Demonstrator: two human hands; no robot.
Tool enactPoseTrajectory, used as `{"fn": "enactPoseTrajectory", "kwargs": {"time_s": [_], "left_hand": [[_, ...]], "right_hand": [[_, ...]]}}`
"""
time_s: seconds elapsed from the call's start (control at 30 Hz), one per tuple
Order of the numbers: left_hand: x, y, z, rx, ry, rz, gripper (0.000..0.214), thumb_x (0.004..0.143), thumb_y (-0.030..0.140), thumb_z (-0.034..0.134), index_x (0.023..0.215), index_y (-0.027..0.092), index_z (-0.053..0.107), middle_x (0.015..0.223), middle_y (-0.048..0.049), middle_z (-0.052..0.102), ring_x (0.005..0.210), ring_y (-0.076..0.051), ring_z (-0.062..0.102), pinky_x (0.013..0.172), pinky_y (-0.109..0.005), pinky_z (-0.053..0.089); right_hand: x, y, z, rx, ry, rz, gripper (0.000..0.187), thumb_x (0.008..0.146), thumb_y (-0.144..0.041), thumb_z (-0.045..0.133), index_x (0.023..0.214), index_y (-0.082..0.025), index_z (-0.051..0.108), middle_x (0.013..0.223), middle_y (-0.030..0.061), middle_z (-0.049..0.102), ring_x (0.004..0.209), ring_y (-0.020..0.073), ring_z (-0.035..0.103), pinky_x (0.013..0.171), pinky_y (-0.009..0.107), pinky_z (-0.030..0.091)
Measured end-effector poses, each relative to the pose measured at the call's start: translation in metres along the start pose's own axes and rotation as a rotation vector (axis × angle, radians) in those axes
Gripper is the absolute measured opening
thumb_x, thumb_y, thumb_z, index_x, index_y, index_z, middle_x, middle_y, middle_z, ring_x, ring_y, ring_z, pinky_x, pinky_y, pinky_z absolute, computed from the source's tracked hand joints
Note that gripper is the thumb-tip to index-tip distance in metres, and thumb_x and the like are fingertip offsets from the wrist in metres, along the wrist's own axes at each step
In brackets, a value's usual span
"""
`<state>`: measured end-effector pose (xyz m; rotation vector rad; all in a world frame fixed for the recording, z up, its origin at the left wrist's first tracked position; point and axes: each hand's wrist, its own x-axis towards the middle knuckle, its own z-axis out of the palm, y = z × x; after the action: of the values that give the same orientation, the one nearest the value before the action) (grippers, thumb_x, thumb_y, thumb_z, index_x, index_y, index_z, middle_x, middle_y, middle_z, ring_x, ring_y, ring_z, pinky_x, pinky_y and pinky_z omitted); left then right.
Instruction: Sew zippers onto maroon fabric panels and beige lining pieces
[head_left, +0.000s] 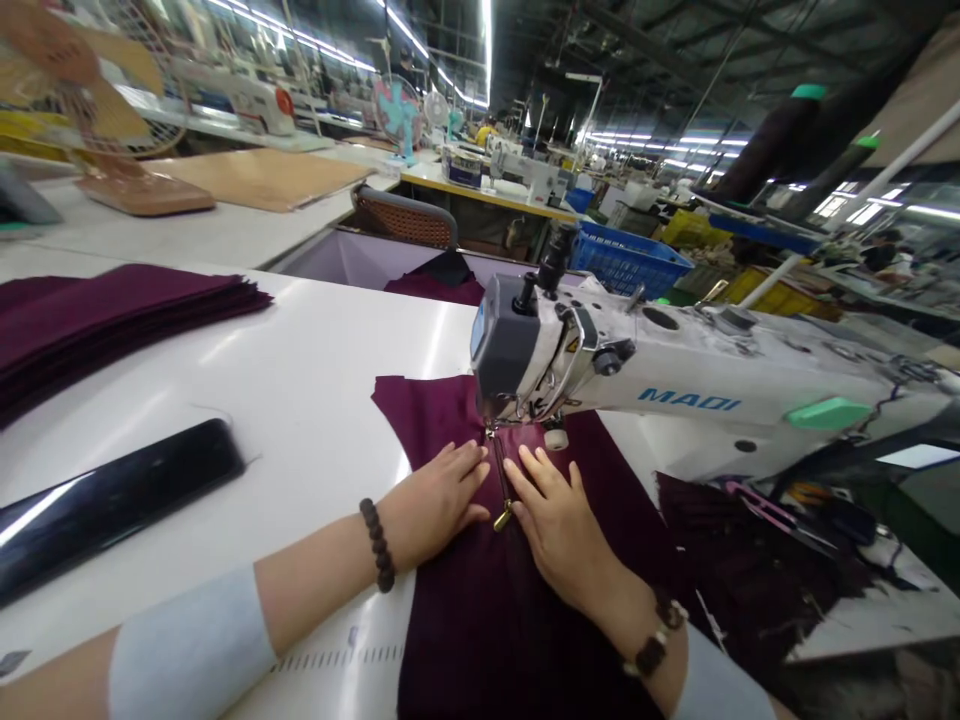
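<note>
A dark maroon fabric piece (480, 610) lies on the white sewing table (300, 400), running under the head of a white sewing machine (675, 385). A zipper with a brass pull (502, 517) runs down its middle toward the needle. My left hand (439, 500) lies flat on the fabric just left of the zipper, fingers stretched out. To the right of the zipper, my right hand (559, 520) presses flat too, fingers extended toward the presser foot. Both wrists wear bead bracelets.
A stack of maroon fabric pieces (97, 320) sits at the far left of the table. A glossy black bar (112, 500) lies near my left forearm. Dark scraps (750, 560) pile up right of the machine. A chair (405, 215) and blue crate (630, 260) stand behind.
</note>
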<state>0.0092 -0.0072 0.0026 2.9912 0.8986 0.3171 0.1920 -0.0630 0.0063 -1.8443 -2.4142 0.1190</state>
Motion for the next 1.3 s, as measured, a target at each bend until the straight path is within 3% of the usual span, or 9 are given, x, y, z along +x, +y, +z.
{"fn": "enactPoseTrajectory", "kwargs": {"time_s": [0.17, 0.53, 0.8, 1.13, 1.3], "left_hand": [[0.000, 0.000, 0.007, 0.011, 0.061, 0.003, 0.049, 0.080, 0.031, 0.061, 0.117, 0.000, 0.049, 0.121, -0.0204, 0.054, 0.118, -0.029, 0.046, 0.098, -0.039, 0.041], [0.002, 0.001, 0.016, -0.026, 0.100, -0.009, 0.040, 0.087, 0.025, 0.052, 0.120, 0.005, 0.044, 0.122, -0.0173, 0.053, 0.119, -0.027, 0.045, 0.098, -0.037, 0.041], [0.008, 0.010, 0.028, 0.019, 0.102, -0.055, 0.033, 0.085, 0.004, 0.036, 0.116, 0.007, 0.047, 0.122, -0.0151, 0.054, 0.122, -0.027, 0.042, 0.100, -0.043, 0.038], [0.013, 0.004, 0.007, -0.039, 0.063, -0.026, 0.027, 0.084, 0.010, 0.049, 0.110, 0.005, 0.055, 0.116, -0.0151, 0.058, 0.105, -0.024, 0.054, 0.093, -0.036, 0.044], [0.003, 0.002, -0.004, -0.191, -0.006, -0.053, 0.027, 0.084, 0.013, 0.052, 0.111, 0.008, 0.057, 0.119, -0.0131, 0.058, 0.106, -0.023, 0.055, 0.094, -0.035, 0.045]], "right_hand": [[-0.004, -0.010, -0.007, -0.004, -0.024, 0.011, 0.045, 0.089, -0.017, 0.036, 0.132, -0.030, 0.039, 0.141, 0.0046, 0.035, 0.130, 0.0260, 0.028, 0.100, 0.059, 0.023], [-0.007, -0.020, 0.000, 0.086, -0.008, 0.045, 0.043, 0.090, -0.019, 0.033, 0.132, -0.025, 0.039, 0.140, 0.0019, 0.034, 0.129, 0.0241, 0.030, 0.103, 0.059, 0.021], [-0.006, -0.025, 0.001, 0.118, -0.052, 0.071, 0.045, 0.089, -0.015, 0.031, 0.134, -0.023, 0.036, 0.141, 0.0007, 0.032, 0.130, 0.0224, 0.029, 0.103, 0.060, 0.019], [-0.005, -0.024, 0.001, 0.148, 0.013, 0.062, 0.046, 0.088, -0.013, 0.033, 0.131, -0.023, 0.040, 0.139, 0.0049, 0.038, 0.128, 0.0224, 0.032, 0.103, 0.057, 0.021], [-0.005, -0.016, -0.013, 0.235, -0.024, -0.034, 0.040, 0.086, -0.011, 0.038, 0.116, -0.033, 0.053, 0.135, 0.0056, 0.042, 0.124, 0.0210, 0.036, 0.103, 0.055, 0.019]]}}
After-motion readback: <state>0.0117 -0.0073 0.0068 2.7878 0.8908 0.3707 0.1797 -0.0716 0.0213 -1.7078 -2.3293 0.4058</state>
